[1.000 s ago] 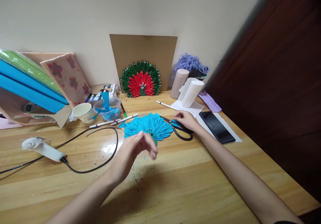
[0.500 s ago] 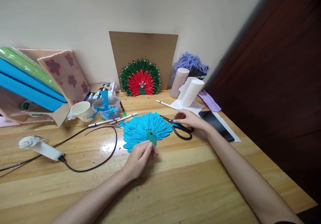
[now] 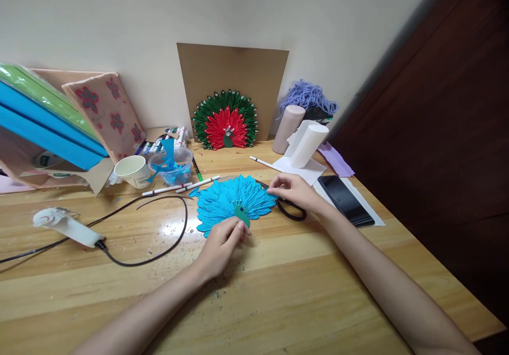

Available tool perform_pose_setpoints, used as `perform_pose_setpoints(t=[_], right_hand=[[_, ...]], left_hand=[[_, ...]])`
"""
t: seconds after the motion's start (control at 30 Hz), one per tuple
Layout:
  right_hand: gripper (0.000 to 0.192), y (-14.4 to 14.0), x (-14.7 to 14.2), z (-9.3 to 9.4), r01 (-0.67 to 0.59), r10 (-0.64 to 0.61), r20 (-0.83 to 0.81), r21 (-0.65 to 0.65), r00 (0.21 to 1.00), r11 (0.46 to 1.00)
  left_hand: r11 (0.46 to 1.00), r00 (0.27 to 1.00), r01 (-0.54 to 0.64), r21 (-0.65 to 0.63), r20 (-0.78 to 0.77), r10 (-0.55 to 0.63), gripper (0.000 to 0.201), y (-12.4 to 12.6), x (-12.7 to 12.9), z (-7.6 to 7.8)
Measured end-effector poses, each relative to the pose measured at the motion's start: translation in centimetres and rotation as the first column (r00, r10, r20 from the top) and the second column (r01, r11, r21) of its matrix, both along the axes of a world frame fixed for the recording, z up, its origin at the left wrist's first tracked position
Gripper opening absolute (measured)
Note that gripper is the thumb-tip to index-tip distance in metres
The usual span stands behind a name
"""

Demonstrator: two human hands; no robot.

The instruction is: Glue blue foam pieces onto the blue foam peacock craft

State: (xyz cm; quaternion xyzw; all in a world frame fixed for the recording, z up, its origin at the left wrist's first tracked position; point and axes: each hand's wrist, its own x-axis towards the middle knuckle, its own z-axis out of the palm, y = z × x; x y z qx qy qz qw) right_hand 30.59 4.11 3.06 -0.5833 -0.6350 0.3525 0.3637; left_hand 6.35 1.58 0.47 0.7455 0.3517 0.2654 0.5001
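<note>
A blue paper peacock (image 3: 222, 198) with layered feathers and a green body (image 3: 240, 214) lies flat on the table. My left hand (image 3: 225, 243) is closed at its lower edge, the fingertips curled against the bottom of the green body; the hand partly hides that edge. At the right side of the fan, my right hand (image 3: 292, 191) pinches a small blue paper feather (image 3: 272, 191) between thumb and fingers. Beneath that hand are black-handled scissors (image 3: 292, 216), their blades mostly covered.
A glue gun (image 3: 67, 227) with a looping black cord lies left. Behind are a paper cup (image 3: 131, 171), a tub of blue scraps (image 3: 175, 170) and several markers. A red-and-green peacock (image 3: 226, 127) leans on cardboard (image 3: 234, 69). Paper rolls and a phone (image 3: 345, 200) are right.
My right hand has moved slightly left from over the scissors to the fan's right edge, carrying the blue feather. My left hand stays at the peacock's base. The view has shifted a little.
</note>
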Motion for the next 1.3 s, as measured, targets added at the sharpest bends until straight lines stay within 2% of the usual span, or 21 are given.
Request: perform_pose_setpoints(t=[0.1,0.23,0.37,0.47,0.57,0.63,0.67,0.73,0.77,0.8,0.87,0.93,1.1,1.17,1.23,1.27,1.3], right_hand=[[0.027,-1.4,-4.0,-0.4,-0.062,0.044,-0.269,-0.058,0.962,0.996],[0.025,-3.2,-7.7,-1.7,-0.051,0.023,-0.391,-0.061,0.92,0.997],[0.026,-4.0,-8.9,-2.7,-0.008,-0.025,-0.449,-0.072,0.893,0.997],[0.025,-3.7,-8.4,-2.6,0.001,-0.017,-0.417,-0.04,0.909,0.999],[0.022,-2.7,-5.8,-1.6,0.077,-0.064,-0.227,0.048,0.972,0.996],[0.017,-1.8,-3.1,-0.7,0.159,-0.17,0.073,0.139,0.983,0.977],[0.015,-1.5,-1.8,-0.4,0.151,-0.18,0.261,0.125,0.948,0.981],[0.015,-1.1,0.6,0.1,0.188,-0.19,0.572,0.064,0.798,0.98],[0.012,-1.1,1.4,0.2,0.203,-0.163,0.669,0.019,0.725,0.979],[0.01,-1.1,2.0,0.2,0.215,-0.126,0.734,-0.028,0.667,0.976],[0.007,-1.2,2.6,0.0,0.224,-0.052,0.789,-0.11,0.613,0.968],[0.009,-1.2,3.0,-0.1,0.232,-0.017,0.804,-0.152,0.595,0.961],[0.009,-1.2,3.7,0.5,0.288,-0.036,0.829,-0.153,0.558,0.945],[0.002,-1.2,3.0,1.0,0.286,-0.113,0.792,-0.08,0.6,0.955],[0.009,-1.4,1.3,1.3,0.21,-0.16,0.641,-0.001,0.751,0.978],[0.012,-1.6,0.1,1.4,0.129,-0.118,0.506,0.014,0.854,0.992],[0.015,-1.8,-1.1,1.3,0.011,-0.011,0.355,0.0,0.935,1.0]], left_hand=[[0.999,0.999,0.02,0.036,-0.039,-0.019,0.03,-0.1,0.1,0.2],[0.988,0.995,0.017,0.152,-0.103,-0.001,0.027,-0.3,0.2,0.1],[0.975,0.988,-0.082,0.208,-0.113,0.107,0.029,-0.3,0.1,-0.3],[0.969,0.984,-0.128,0.211,-0.095,0.15,0.03,-0.3,0.0,-0.3],[0.964,0.979,-0.156,0.216,-0.092,0.18,0.029,-0.2,-0.1,-0.3],[0.964,0.979,-0.153,0.216,-0.103,0.179,0.029,-0.2,-0.1,-0.3],[0.965,0.979,-0.147,0.215,-0.108,0.174,0.029,-0.1,-0.1,-0.3],[0.967,0.979,-0.141,0.214,-0.113,0.168,0.029,-0.1,-0.1,-0.4],[0.966,0.979,-0.142,0.214,-0.115,0.169,0.029,-0.1,-0.1,-0.4],[0.966,0.978,-0.144,0.214,-0.116,0.172,0.029,-0.1,-0.1,-0.4],[0.966,0.977,-0.147,0.213,-0.119,0.175,0.03,-0.1,-0.1,-0.5],[0.968,0.978,-0.144,0.206,-0.12,0.171,0.03,-0.1,-0.1,-0.4],[0.968,0.977,-0.142,0.206,-0.13,0.17,0.03,0.1,0.0,-0.5],[0.965,0.975,-0.15,0.214,-0.128,0.18,0.029,0.3,0.0,-0.6],[0.966,0.976,-0.152,0.208,-0.122,0.18,0.029,0.3,0.0,-0.7],[0.968,0.978,-0.148,0.204,-0.118,0.174,0.029,0.4,0.0,-0.7],[0.969,0.98,-0.138,0.204,-0.114,0.163,0.029,0.4,0.0,-0.7]])
